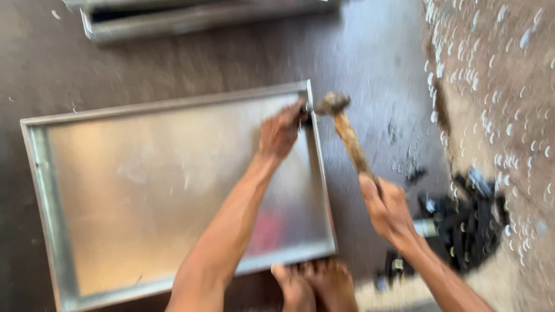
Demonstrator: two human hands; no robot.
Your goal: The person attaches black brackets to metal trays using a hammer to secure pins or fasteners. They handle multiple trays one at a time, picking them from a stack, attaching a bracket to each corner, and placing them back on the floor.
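Left hand (280,134): I am seeing it resting at the upper right corner of the metal tray (144,190), fingers curled together against the rim; blur is hiding whether they are pinching anything small.
Right hand (386,205): I am seeing its fingers clamped around the lower end of the hammer (347,130) handle.
Hammer: its head is sitting just beside the tray's right rim, close to the left fingertips.
Metal tray: it is lying flat on the dark floor (370,52).
Feet (315,286): bare, they are touching the tray's near edge.
Surroundings: dark tools (468,222) are lying to the right; a metal frame (191,17) is lying beyond the tray.
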